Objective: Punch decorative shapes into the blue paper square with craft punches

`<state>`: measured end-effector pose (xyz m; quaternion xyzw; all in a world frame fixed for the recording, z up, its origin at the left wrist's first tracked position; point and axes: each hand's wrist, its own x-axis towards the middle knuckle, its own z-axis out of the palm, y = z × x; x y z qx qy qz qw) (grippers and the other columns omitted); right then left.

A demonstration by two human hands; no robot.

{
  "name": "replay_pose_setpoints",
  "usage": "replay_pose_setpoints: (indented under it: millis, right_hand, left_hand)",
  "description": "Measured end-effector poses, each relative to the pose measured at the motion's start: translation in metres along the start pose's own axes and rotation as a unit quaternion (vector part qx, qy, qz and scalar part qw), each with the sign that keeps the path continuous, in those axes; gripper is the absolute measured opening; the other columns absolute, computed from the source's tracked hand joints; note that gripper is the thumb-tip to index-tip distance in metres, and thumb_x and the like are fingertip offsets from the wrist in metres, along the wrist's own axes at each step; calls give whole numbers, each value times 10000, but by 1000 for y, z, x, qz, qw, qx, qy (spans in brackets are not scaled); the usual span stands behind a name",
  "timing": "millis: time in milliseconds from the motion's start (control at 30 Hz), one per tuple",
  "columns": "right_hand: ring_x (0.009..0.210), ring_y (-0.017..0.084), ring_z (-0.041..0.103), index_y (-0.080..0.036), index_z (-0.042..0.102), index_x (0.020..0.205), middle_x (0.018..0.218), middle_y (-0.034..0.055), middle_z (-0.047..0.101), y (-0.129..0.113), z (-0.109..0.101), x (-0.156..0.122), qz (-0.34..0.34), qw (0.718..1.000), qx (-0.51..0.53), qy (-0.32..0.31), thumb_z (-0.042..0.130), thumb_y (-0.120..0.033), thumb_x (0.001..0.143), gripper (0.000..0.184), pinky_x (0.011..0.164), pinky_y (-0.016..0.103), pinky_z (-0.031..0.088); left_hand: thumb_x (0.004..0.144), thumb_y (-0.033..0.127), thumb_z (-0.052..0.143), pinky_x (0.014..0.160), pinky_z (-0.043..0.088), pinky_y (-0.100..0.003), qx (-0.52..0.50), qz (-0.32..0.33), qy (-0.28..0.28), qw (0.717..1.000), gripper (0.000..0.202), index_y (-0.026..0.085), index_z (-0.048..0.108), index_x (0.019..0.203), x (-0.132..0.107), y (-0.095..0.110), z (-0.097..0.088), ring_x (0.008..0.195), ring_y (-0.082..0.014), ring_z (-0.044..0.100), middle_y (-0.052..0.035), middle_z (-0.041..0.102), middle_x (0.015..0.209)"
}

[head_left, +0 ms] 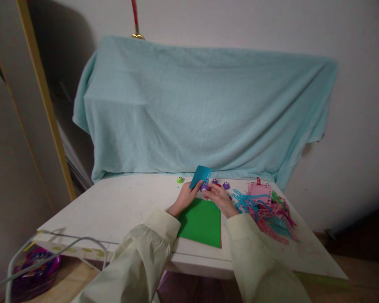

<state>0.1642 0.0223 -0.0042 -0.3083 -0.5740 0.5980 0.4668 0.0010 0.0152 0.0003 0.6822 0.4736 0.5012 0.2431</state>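
My left hand (185, 198) grips a piece of blue paper (200, 175), tilted up, with a row of small holes punched along its right edge. A small purple craft punch (204, 188) sits at that edge, and the fingers of my right hand (220, 199) are closed on it. Beneath both hands lies a stack of coloured paper with a green sheet (202, 224) on top. Just beyond my right hand stand more purple punches (226, 185), partly hidden. A lime green punch (180, 179) is farther off, to the left of the blue paper.
On the right, blue punched strips (249, 202) and a pink punched sheet (259, 191) lie in a pile of paper scraps. The white table (97, 210) backs onto a hanging light blue towel (208, 105). A grey cable (82, 240) loops by the table's front left edge.
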Motion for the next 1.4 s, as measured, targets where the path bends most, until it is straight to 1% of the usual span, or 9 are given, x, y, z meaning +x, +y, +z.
replay_pose_setpoints:
  millis: [167, 333, 500, 600, 733, 933, 1100, 1200, 1400]
  right_hand:
    - [759, 169, 621, -190, 581, 941, 871, 37, 660, 8, -4, 4, 6, 1000, -22, 13, 759, -262, 580, 409, 630, 260, 484]
    - [846, 189, 624, -195, 570, 964, 916, 47, 661, 11, -8, 6, -5, 999, -19, 42, 752, -249, 587, 423, 717, 297, 497]
    - [869, 190, 622, -201, 572, 960, 953, 49, 657, 11, -8, 6, -17, 999, -13, 35, 750, -247, 592, 411, 722, 291, 494]
    - [877, 193, 620, -192, 576, 968, 958, 55, 659, 12, -7, 5, -13, 999, -14, 43, 757, -260, 584, 430, 739, 295, 487]
    - [903, 198, 611, -191, 575, 1002, 958, 59, 662, 14, -7, 5, -15, 998, -5, 55, 757, -268, 590, 457, 770, 298, 470]
    - [844, 192, 612, -204, 577, 969, 915, 46, 660, 13, -5, 4, -23, 999, 1, 36, 752, -280, 599, 417, 690, 273, 469]
    - [836, 185, 611, -203, 575, 955, 890, 35, 659, 14, -5, 5, -22, 999, 6, 41, 767, -273, 575, 431, 709, 279, 466]
    - [806, 182, 612, -197, 577, 956, 884, 40, 659, 13, -4, 5, -16, 999, 2, 46, 773, -285, 562, 449, 685, 279, 467]
    - [770, 163, 598, -196, 588, 939, 864, 31, 646, 9, -1, 4, -27, 999, 2, 32, 756, -276, 586, 399, 670, 261, 456]
  left_hand:
    - [835, 495, 414, 554, 333, -200, 3, 5, 1, 1000, 425, 141, 539, 637, 0, 1, 0, 569, -105, 412, 4, 500, 590]
    - [839, 509, 397, 553, 333, -202, 4, 1, -15, 1000, 441, 149, 534, 624, -1, 4, -1, 556, -105, 414, 12, 487, 569]
    - [853, 488, 386, 565, 335, -203, -5, 12, -24, 1000, 417, 153, 535, 655, -2, 3, 0, 572, -105, 424, 13, 496, 602]
    - [853, 492, 381, 557, 332, -207, -7, 2, -31, 999, 429, 150, 537, 646, -3, 1, 1, 559, -106, 423, 13, 489, 584]
    - [839, 516, 391, 564, 340, -215, -13, -11, -26, 1000, 455, 138, 554, 645, -4, -1, 2, 561, -113, 439, 3, 515, 591]
    - [832, 501, 420, 559, 336, -212, -20, -11, -29, 999, 435, 136, 556, 640, -4, -1, 0, 567, -114, 440, 4, 509, 584]
    - [829, 502, 426, 567, 345, -215, -18, -8, -25, 999, 437, 130, 576, 656, -3, 0, 0, 568, -119, 451, -2, 524, 590]
    - [830, 500, 429, 586, 359, -218, -20, -2, -21, 1000, 431, 130, 585, 673, -3, 2, -1, 587, -124, 472, -9, 546, 610]
    - [817, 509, 445, 602, 386, -229, -36, -3, -23, 999, 433, 124, 613, 711, -4, 7, -1, 613, -137, 504, -24, 579, 631]
